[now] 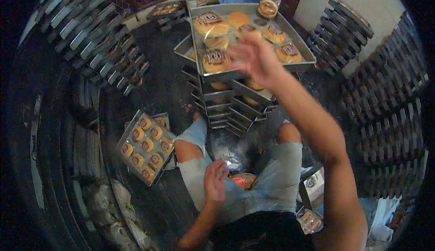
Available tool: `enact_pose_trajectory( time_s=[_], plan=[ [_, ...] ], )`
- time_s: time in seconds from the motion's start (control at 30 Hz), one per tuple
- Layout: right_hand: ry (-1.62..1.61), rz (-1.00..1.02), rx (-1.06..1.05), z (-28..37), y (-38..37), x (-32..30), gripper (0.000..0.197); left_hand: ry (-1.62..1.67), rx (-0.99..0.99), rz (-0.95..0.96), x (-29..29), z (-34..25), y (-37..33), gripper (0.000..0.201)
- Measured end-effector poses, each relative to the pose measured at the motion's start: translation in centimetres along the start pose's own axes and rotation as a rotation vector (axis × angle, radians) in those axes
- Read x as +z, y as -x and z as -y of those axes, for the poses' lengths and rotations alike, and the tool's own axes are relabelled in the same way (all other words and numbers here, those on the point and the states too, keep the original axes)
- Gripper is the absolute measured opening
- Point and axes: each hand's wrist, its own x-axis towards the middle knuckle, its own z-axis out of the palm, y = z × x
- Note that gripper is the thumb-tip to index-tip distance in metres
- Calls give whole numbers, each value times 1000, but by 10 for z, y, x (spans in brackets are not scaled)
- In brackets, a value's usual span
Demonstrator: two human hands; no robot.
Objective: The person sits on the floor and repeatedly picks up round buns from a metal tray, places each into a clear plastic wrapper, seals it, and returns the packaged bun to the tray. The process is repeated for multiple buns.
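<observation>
While right hand (256, 60) spreads over round, film-wrapped buns (288, 52) in metal tray (294, 30), left hand (214, 183) hangs open.

Right hand (254, 60), motion-blurred, over wrapped buns (290, 53) on top tray (284, 20) of a stack; contact unclear. Left hand (215, 183) loosely open, holds nothing, near left thigh (192, 172). Lower tray (128, 138) of buns at left. Tall tray stacks both sides, left (90, 27), right (385, 92). Wrapped pack (310, 221) low right. Dark floor (158, 70).
</observation>
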Motion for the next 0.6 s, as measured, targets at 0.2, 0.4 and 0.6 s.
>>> enact_pose_trajectory(
  time_s=[0.2,0.4,0.6],
  plan=[
    [388,29,-3,-125,193,-58,52,-22,-51,-107,-16,14,3,37],
    [1087,-1555,-113,-212,440,-281,16,-223,-158,-70,-26,25,13,31],
    [1792,-1376,218,-303,553,-380,24,-392,-113,199,46,19,6,28]
  ],
)
